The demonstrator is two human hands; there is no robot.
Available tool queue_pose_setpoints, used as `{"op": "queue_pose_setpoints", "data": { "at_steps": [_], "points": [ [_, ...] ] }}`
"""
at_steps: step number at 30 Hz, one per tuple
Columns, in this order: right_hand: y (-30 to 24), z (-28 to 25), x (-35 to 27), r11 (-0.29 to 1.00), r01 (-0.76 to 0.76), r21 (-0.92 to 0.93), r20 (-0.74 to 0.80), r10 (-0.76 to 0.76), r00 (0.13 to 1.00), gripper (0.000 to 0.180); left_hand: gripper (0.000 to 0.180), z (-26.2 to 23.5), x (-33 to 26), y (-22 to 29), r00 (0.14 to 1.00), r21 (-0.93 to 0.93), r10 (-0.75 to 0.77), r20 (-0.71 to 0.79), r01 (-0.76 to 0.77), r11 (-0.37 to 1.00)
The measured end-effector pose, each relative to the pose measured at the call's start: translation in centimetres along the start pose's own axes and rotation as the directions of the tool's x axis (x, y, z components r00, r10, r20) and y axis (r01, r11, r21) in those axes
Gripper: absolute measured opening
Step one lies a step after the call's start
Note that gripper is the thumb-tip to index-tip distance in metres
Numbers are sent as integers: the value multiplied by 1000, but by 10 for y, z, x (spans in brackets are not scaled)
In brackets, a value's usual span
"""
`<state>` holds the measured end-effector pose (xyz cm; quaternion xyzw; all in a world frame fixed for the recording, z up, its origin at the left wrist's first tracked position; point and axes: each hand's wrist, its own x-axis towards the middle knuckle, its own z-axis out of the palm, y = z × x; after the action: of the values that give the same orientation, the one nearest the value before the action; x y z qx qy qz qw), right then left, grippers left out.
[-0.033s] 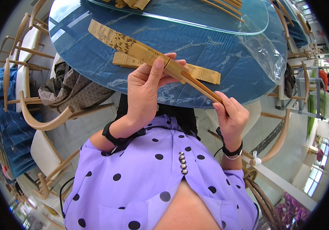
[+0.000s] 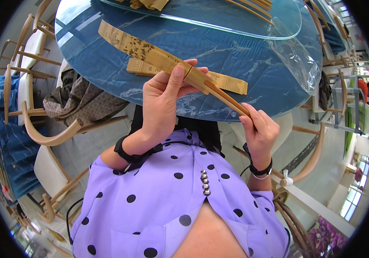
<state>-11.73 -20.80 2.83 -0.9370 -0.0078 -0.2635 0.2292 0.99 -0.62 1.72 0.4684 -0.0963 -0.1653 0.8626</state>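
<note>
My left hand (image 2: 162, 96) is closed on a long gold-brown paper chopstick sleeve (image 2: 126, 45), pinching it between thumb and fingers. A dark speckled pattern marks the sleeve's far left part. A pair of brown chopsticks (image 2: 226, 99) sticks out of its near right end, slanting down to the right. My right hand (image 2: 259, 129) is closed round the outer ends of the chopsticks with thumb and fingers. Behind the left hand, more flat sleeves of the same gold paper (image 2: 231, 84) lie on the blue table; the hand and held sleeve hide their middle.
The round blue marbled table (image 2: 111, 81) carries a glass turntable (image 2: 219, 26). On that lie several loose chopsticks (image 2: 253, 10) and folded gold paper (image 2: 148, 3). A clear plastic bag (image 2: 298, 60) rests at the table's right. Wooden chairs (image 2: 53, 139) stand around, one with a brown patterned cloth (image 2: 92, 101).
</note>
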Motion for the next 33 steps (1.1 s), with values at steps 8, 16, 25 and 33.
{"op": "queue_pose_setpoints", "data": {
  "at_steps": [8,16,25,33],
  "points": [
    [-1,3,-7,1000,-15,0,-12,15,1000,30,38,2,-7,-3,1000,14,-5,20,4,1000],
    [-1,0,-7,1000,-24,-5,3,24,1000,30,39,-8,-5,-4,999,110,38,-5,-37,993],
    [-5,5,-4,1000,-9,-2,0,9,1000,30,38,-5,-7,-6,999,81,38,-30,-35,996],
    [-7,6,-5,1000,-9,19,-17,9,1000,29,39,-11,-3,-10,993,136,117,11,-117,984]
  ]
}}
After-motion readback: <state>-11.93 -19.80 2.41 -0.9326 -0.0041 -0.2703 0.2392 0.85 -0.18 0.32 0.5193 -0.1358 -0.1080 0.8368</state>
